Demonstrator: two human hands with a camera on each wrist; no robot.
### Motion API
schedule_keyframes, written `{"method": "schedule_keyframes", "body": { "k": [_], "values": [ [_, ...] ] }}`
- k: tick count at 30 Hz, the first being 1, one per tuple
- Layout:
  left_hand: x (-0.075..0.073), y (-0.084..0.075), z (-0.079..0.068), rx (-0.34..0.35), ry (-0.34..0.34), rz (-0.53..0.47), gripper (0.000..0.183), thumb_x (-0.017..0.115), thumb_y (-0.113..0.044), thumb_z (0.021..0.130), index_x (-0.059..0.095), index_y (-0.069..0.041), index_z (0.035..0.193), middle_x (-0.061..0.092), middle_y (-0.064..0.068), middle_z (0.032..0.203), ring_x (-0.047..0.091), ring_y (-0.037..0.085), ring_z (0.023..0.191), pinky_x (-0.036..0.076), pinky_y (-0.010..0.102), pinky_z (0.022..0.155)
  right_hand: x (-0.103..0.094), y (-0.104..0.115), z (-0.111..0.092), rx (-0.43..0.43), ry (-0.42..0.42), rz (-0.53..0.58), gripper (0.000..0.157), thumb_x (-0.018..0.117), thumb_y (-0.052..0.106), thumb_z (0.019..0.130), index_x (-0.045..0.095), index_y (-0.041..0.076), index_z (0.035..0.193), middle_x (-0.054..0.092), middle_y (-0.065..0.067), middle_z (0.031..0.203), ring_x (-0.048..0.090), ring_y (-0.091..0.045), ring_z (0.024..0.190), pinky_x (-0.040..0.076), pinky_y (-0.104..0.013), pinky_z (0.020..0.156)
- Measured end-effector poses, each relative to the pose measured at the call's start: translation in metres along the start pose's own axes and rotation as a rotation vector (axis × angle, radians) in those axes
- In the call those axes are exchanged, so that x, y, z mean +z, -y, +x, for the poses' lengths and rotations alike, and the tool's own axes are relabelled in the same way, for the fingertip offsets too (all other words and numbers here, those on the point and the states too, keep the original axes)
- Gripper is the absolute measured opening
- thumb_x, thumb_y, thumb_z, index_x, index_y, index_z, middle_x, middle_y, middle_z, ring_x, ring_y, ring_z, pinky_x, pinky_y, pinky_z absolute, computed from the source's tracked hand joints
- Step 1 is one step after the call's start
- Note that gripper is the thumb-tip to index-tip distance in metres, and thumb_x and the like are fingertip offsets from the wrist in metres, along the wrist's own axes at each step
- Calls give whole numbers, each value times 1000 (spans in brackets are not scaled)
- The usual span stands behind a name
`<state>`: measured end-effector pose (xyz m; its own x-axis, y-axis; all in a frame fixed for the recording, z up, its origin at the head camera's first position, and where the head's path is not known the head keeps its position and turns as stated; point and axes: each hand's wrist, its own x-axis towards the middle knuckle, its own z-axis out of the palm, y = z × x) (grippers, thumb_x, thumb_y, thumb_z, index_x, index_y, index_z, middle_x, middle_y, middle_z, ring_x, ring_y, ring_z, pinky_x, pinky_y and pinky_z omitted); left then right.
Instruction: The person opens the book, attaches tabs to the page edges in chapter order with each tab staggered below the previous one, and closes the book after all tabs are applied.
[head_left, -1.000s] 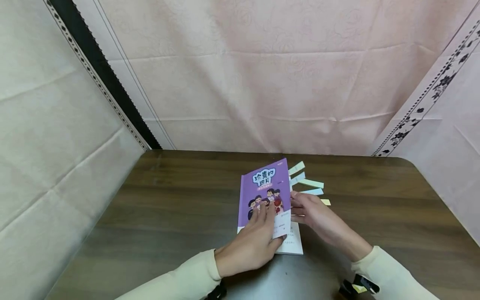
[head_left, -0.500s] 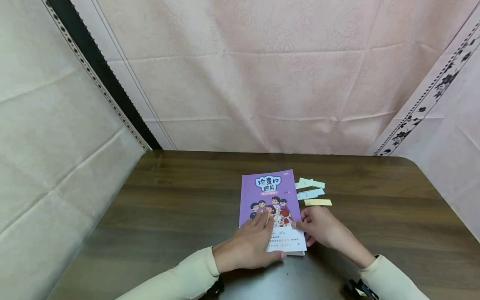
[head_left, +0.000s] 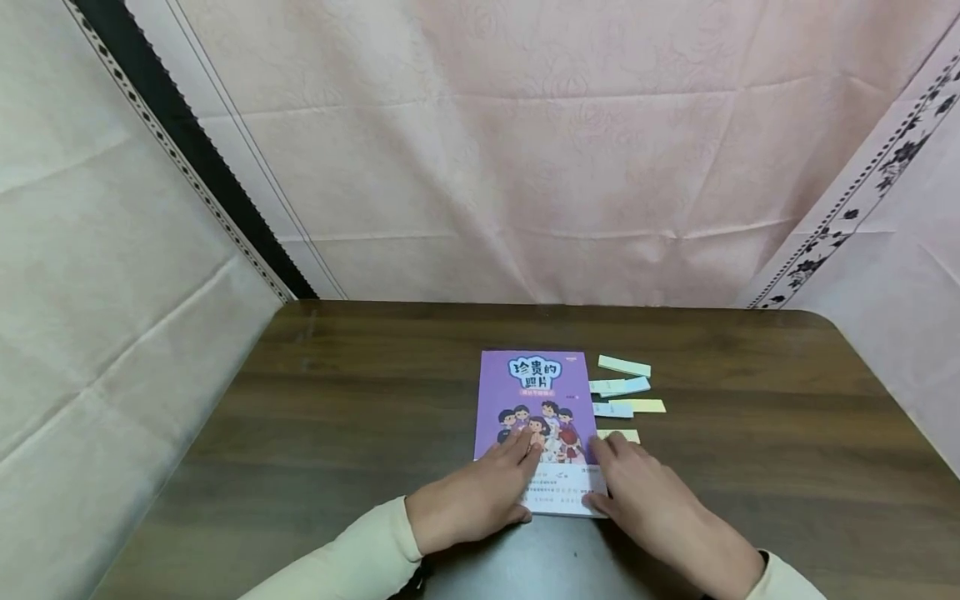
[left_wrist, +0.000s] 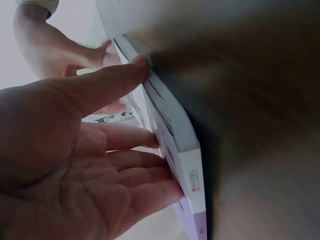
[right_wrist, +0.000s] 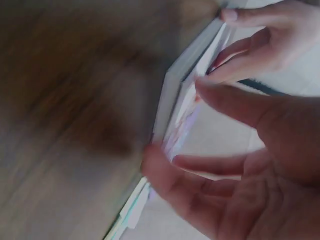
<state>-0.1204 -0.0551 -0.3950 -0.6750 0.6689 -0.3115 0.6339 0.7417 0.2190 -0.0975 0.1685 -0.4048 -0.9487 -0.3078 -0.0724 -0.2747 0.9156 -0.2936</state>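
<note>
A purple-and-white paperback book [head_left: 528, 408] lies closed on the brown table, its cover up and printed with cartoon people. My left hand [head_left: 476, 496] rests on the lower left of the cover with fingers extended. In the left wrist view, its thumb touches the bottom edge of the book [left_wrist: 170, 110]. At the lower right side, my right hand [head_left: 648, 504] touches the book, thumb over the white band and fingertips along the page edge. Several sticky page tabs, such as a green tab [head_left: 625, 365] and a yellow tab [head_left: 639, 406], stick out from the right side.
The wooden table [head_left: 360, 400] reaches back to a pale pink cloth [head_left: 525, 192]. White cloth [head_left: 97, 292] hangs at the left, and a white cloth with a floral border [head_left: 885, 275] hangs at the right.
The lifted cover and pages have come down flat, and the book now lies closed and straighter. My right hand has moved from the page side to the lower right edge; the left stays on the cover.
</note>
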Motion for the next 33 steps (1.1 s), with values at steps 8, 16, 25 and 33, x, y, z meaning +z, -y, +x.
{"method": "schedule_keyframes", "body": {
  "k": [8,16,25,33],
  "values": [
    [4,10,-3,26,-6,-26,77,75,-32,99,40,-5,162,27,16,172,28,27,159,35,40,123,12,4,-6,-210,-4,-8,54,90,22,85,68,-6,126,61,-17,119,65,-26,96,61,-45,82],
    [6,11,4,11,-7,-84,78,76,-33,98,41,-7,162,26,13,173,28,31,158,39,43,120,14,2,-3,-247,-30,-35,60,95,24,80,69,-8,124,58,-16,114,61,-25,95,60,-43,80],
    [4,17,12,11,-36,-69,78,77,-32,98,41,-6,162,27,15,172,28,30,159,41,41,119,9,-5,6,-261,-59,-28,58,94,20,81,69,-6,127,61,-19,120,67,-29,100,62,-44,83],
    [9,21,13,4,-70,-164,77,77,-34,98,42,-8,161,28,12,172,30,27,158,39,39,120,7,-8,8,-236,-6,17,60,92,27,83,69,-3,130,61,-15,120,65,-23,98,60,-44,83]
  ]
}}
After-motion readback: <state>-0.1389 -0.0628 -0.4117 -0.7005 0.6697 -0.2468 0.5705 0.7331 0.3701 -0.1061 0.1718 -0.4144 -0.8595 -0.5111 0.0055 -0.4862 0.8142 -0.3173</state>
